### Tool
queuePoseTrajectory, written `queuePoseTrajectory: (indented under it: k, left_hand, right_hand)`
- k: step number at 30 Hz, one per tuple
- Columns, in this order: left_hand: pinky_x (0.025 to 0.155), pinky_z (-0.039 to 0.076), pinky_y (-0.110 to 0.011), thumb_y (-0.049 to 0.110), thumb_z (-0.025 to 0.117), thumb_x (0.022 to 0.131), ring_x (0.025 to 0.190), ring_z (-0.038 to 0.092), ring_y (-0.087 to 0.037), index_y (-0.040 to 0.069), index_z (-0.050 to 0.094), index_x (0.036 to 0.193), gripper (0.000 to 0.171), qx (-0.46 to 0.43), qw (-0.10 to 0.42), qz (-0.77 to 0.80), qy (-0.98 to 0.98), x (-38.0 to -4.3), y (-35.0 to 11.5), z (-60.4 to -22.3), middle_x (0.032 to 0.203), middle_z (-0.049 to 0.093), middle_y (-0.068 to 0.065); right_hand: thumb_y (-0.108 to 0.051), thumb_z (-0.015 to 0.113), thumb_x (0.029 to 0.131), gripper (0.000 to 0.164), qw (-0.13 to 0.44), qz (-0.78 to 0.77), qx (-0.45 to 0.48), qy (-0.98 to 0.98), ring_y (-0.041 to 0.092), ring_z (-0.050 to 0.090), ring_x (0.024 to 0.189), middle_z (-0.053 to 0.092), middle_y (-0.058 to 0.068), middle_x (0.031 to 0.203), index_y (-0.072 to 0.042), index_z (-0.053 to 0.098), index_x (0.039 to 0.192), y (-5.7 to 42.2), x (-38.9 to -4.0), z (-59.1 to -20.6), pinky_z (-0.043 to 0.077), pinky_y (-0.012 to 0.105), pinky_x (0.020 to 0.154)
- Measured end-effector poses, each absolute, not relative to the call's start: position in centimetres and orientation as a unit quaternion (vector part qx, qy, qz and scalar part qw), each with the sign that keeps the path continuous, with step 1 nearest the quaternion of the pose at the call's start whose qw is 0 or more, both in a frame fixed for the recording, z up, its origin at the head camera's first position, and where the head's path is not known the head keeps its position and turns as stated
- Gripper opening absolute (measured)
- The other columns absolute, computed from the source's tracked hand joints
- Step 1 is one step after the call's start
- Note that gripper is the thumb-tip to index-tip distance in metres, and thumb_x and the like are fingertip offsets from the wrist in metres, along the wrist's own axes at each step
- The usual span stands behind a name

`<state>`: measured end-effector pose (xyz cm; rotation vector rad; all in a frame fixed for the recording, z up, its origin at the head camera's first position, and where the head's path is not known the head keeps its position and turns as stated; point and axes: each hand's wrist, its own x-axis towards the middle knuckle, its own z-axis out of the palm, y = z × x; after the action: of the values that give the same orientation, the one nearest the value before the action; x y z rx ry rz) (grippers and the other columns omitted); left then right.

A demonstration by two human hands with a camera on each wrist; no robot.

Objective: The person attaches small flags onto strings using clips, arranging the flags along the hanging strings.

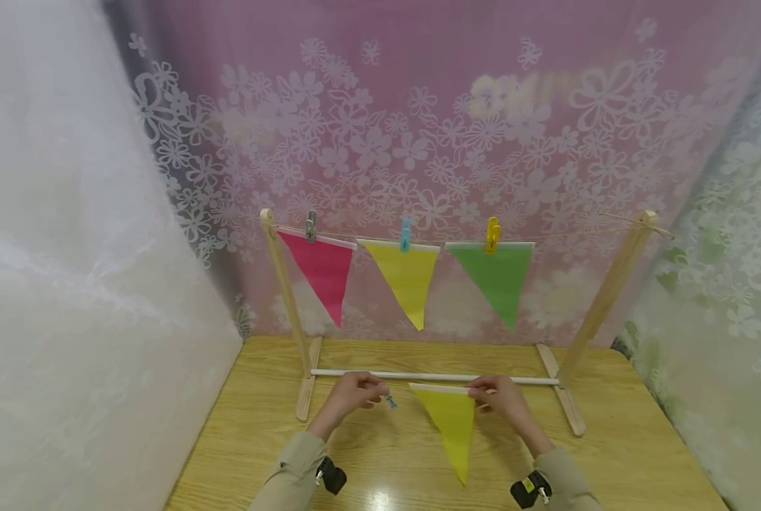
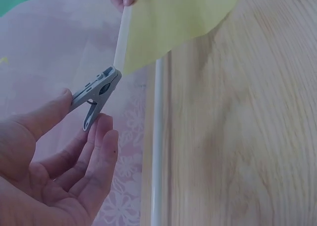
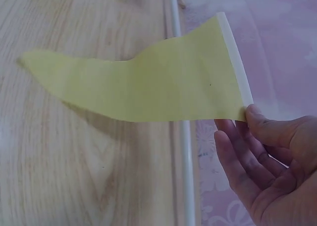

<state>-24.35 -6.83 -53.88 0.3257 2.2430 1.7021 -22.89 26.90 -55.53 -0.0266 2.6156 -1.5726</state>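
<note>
Between thumb and fingers, my left hand [image 1: 355,392] pinches a small grey-blue clothespin [image 2: 101,89] by its handle ends. My right hand [image 1: 498,399] grips a yellow triangular pennant [image 1: 447,422] at the right end of its white top strip, and the point hangs down over the table. In the head view the clothespin is a little left of the pennant's free top corner. Behind the hands, a string holds a pink pennant [image 1: 323,270] under a grey clothespin, another yellow pennant [image 1: 406,273] under a blue one, and a green pennant [image 1: 495,273] under a yellow one.
The string runs between two wooden posts, a left post [image 1: 286,298] and a right post [image 1: 607,298], each on a wooden foot. Low down, a white rod [image 1: 412,375] joins them. The frame stands on a wood-grain table [image 1: 259,440], with a pink floral curtain [image 1: 380,92] behind it.
</note>
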Motion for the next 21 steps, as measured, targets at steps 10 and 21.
queuePoseTrajectory:
  k: [10, 21]
  left_hand:
    - [0.085, 0.06, -0.043, 0.026, 0.07, 0.099, 0.099, 0.071, -0.035, -0.006, 0.065, 0.124, 0.041, 0.125, 0.189, 0.602, 0.765, -24.7, -4.9, -51.7, 0.108, 0.073, -0.016]
    - [0.086, 0.06, -0.043, 0.027, 0.069, 0.099, 0.103, 0.07, -0.037, -0.006, 0.063, 0.128, 0.045, 0.146, 0.205, 0.59, 0.767, -25.5, -3.1, -49.3, 0.109, 0.072, -0.015]
  right_hand:
    - [-0.014, 0.072, 0.096, 0.027, 0.035, -0.541, -0.001, 0.84, 0.034, 0.073, 0.081, 0.074, 0.016, 0.094, 0.007, 0.072, 0.112, 28.6, -22.2, -53.0, 0.062, 0.038, 0.069]
    - [-0.015, 0.068, 0.099, 0.035, 0.032, -0.555, -0.015, 0.831, 0.02, 0.073, 0.076, 0.074, 0.021, 0.099, 0.013, 0.065, 0.118, 31.3, -21.2, -50.1, 0.062, 0.032, 0.071]
